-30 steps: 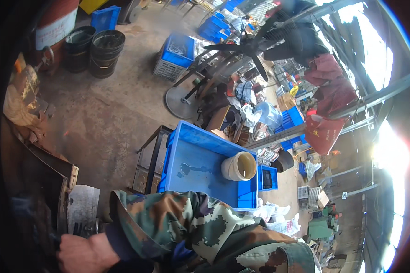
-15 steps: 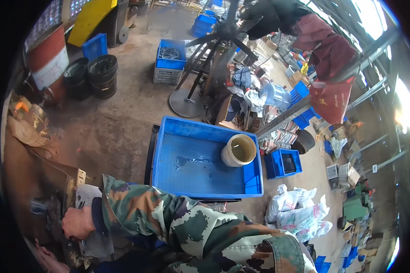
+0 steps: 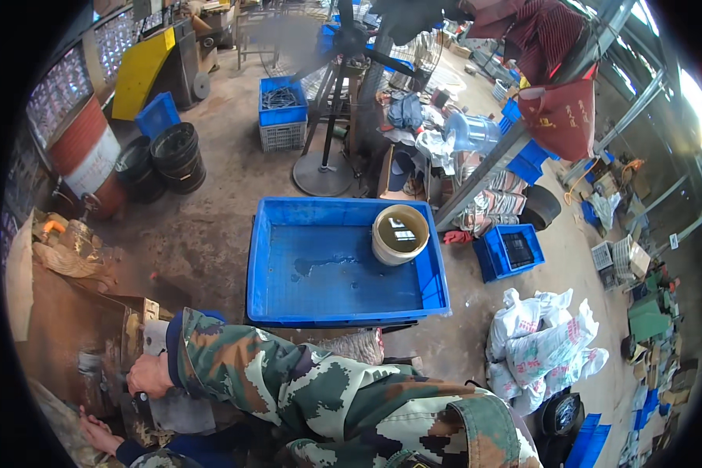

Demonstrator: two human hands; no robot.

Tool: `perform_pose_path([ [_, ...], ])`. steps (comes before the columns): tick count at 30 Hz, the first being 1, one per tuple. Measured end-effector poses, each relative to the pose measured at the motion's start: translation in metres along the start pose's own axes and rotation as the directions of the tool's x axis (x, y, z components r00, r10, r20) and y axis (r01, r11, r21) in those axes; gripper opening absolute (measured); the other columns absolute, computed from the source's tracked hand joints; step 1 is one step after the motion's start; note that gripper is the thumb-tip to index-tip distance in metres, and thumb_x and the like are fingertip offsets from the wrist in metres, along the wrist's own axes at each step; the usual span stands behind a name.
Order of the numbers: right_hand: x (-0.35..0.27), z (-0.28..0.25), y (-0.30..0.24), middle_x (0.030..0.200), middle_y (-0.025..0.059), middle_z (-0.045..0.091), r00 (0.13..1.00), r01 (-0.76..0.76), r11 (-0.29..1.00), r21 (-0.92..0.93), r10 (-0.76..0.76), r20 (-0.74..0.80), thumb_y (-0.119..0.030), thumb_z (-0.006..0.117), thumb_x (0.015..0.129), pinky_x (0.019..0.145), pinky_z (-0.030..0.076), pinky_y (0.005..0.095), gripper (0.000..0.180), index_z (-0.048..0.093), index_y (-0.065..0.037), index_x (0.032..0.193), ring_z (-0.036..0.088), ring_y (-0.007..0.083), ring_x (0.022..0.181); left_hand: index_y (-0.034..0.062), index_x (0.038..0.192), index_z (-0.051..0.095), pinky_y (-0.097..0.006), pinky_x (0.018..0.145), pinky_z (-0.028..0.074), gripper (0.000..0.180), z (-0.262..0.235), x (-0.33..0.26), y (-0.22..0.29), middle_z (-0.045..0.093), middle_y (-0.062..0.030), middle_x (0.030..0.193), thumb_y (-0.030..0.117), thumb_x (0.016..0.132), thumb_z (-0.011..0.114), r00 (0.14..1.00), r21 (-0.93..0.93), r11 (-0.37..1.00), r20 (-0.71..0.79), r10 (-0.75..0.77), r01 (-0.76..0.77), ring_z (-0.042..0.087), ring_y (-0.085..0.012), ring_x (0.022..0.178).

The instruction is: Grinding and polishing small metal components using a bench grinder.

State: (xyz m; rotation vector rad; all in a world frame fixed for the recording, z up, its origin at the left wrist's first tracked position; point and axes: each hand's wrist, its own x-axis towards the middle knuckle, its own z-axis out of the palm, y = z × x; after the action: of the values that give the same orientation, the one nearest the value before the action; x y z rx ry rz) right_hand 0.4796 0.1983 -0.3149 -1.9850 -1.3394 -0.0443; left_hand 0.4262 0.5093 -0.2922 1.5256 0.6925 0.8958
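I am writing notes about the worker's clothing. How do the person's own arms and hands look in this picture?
Both hands are bare, without gloves. One hand comes out of a camouflage jacket sleeve with green, brown and cream patches and a dark blue cuff beneath it. The other hand, at the lower edge, shows a dark blue cuff too. No watch or rings are visible.

My right hand [image 3: 150,376] rests on a machine [image 3: 93,366] at the bench's [image 3: 62,312] near edge; my left hand [image 3: 101,437] lies nearer me, below it. A large tray [image 3: 320,273] sits on the floor [image 3: 226,195] to the bench's right, a bucket [image 3: 399,234] in its far right corner. Stacked buckets [image 3: 175,156] stand beyond the bench; sacks [image 3: 546,351] lie right of the tray.
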Motion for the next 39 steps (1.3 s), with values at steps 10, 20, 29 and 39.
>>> perform_pose_path([
  [10, -0.001, 0.001, -0.002, 0.099, 0.0086, 0.072, 0.999, -0.050, 0.998, -0.033, 0.051, 0.019, -0.024, 0.071, 0.067, 0.080, 0.056, 0.0468, 0.036, 0.073, -0.017, 0.102, 0.068, 0.0327, 0.098, 0.0203, 0.118, 0.072, -0.016, 0.042, 0.027, 0.028, -0.005, 0.002, -0.002, 0.052, 0.0091, 0.071, 0.031, 0.099, 0.056, 0.999, 0.042, 0.999, -0.046, -0.012, 0.014, 0.038, -0.0008, 0.052],
  [20, -0.004, -0.001, -0.005, 0.103, 0.0088, 0.073, 0.992, -0.097, 0.993, -0.065, 0.102, 0.077, -0.027, 0.073, 0.068, 0.082, 0.056, 0.0451, 0.042, 0.073, -0.018, 0.109, 0.069, 0.0308, 0.102, 0.0184, 0.121, 0.071, -0.019, 0.038, 0.027, 0.029, -0.017, 0.025, -0.018, 0.049, 0.0075, 0.069, 0.030, 0.100, 0.054, 0.998, 0.009, 0.998, -0.027, -0.065, 0.065, 0.034, -0.0024, 0.047],
  [29, 0.005, 0.017, 0.003, 0.091, 0.0101, 0.074, 0.985, -0.019, 1.000, 0.001, 0.019, -0.174, -0.023, 0.074, 0.063, 0.077, 0.057, 0.0485, 0.033, 0.076, -0.021, 0.096, 0.071, 0.0325, 0.091, 0.0178, 0.152, 0.042, -0.046, 0.113, 0.032, 0.061, -0.048, 0.061, -0.011, 0.045, -0.0117, 0.148, 0.049, 0.099, 0.036, 0.924, 0.027, 0.944, 0.195, -0.329, 0.330, 0.043, -0.0262, 0.129],
  [39, -0.011, -0.021, -0.024, 0.127, 0.0126, 0.065, 0.997, 0.075, 0.994, 0.083, -0.077, 0.019, -0.014, 0.073, 0.079, 0.092, 0.053, 0.0428, 0.043, 0.063, -0.008, 0.121, 0.063, 0.0351, 0.112, 0.0078, 0.109, 0.067, -0.020, 0.037, 0.029, 0.027, -0.027, -0.067, 0.056, 0.053, 0.0035, 0.062, 0.023, 0.088, 0.075, 0.990, -0.161, 0.979, -0.041, -0.132, 0.124, 0.042, -0.0045, 0.043],
])
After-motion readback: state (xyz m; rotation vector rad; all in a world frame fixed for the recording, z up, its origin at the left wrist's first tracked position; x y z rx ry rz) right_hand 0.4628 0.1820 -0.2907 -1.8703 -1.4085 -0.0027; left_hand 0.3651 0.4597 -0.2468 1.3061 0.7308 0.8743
